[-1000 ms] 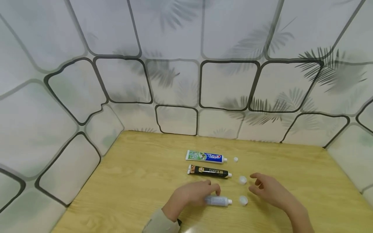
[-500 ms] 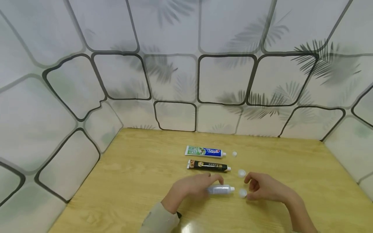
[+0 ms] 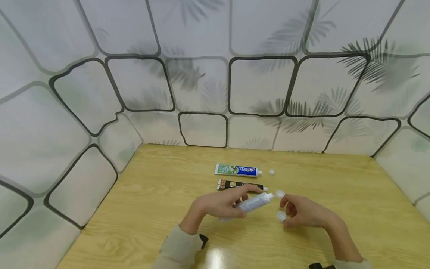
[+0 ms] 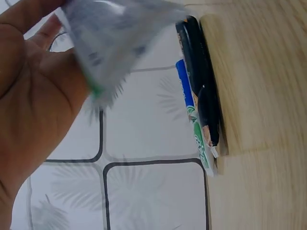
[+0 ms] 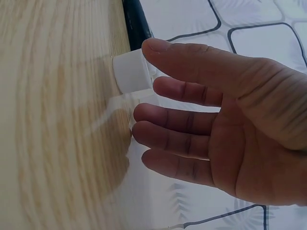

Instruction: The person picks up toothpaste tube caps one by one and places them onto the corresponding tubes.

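Note:
My left hand grips a pale translucent tube between thumb and fingers, tilted with its white nozzle up to the right, above the table. In the left wrist view the hand holds the blurred tube by its sides. The right hand is beside a whitish cap on the table. In the right wrist view this hand has relaxed fingers, and its thumb tip overlaps the edge of a white cap; whether they touch I cannot tell.
Behind the left hand lies a black tube, partly covered by its fingers. Farther back is a green and blue tube with a small white cap off its nozzle. Another cap lies near the right fingertips. Patterned cloth surrounds the wooden table.
The left hand has lifted the pale tube off the table and tilted its nozzle end up. The right hand has moved left, close to the nearest cap.

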Available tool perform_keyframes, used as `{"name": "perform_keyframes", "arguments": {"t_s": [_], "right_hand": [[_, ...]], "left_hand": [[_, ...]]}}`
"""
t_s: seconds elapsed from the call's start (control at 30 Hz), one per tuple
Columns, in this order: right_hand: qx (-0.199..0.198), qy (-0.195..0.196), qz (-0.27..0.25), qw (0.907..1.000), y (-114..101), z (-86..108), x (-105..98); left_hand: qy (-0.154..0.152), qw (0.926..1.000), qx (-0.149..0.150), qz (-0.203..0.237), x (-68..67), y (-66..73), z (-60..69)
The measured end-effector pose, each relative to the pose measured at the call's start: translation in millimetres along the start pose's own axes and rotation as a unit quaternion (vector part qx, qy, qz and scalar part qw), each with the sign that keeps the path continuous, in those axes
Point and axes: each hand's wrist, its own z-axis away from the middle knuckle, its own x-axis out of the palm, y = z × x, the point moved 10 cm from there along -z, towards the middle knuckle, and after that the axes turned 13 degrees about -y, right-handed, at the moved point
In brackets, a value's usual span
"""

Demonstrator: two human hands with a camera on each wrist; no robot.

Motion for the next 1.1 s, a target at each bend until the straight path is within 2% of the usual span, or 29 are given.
{"name": "perform_keyframes", "arguments": {"t_s": [0.1, 0.23, 0.47, 0.63, 0.77, 0.9, 1.1], "right_hand": [[0.003, -0.003, -0.006, 1.0, 1.1, -0.6, 1.0], [0.005, -0.007, -0.014, 0.9999, 2.2, -1.7, 1.5], [0.004, -0.003, -0.005, 1.0, 1.6, -2.9, 2.2], [0.005, 0.002, 0.009, 0.9999, 1.5, -2.8, 1.2], [0.0, 0.003, 0.013, 0.9999, 1.2, -3.1, 1.3], [-0.002, 0.003, 0.014, 0.9999, 2.5, -4.1, 1.9], [-0.004, 0.009, 0.027, 0.9996, 3.3, -6.4, 3.2]], "left_hand": [[-0.001, 0.9988, 0.026, 0.041, -2.0, 8.9, 2.9], [-0.006, 0.9951, 0.044, 0.089, -3.2, 17.2, 7.7], [0.004, 0.9893, 0.07, 0.128, -8.6, 26.9, 16.0], [0.009, 0.9805, 0.078, 0.18, -11.7, 32.3, 17.4], [0.008, 0.9741, 0.069, 0.215, -11.0, 32.4, 17.6], [0.012, 0.9731, 0.066, 0.22, -12.3, 31.9, 18.7], [0.042, 0.9765, 0.101, 0.186, -21.0, 36.9, 23.0]]}}
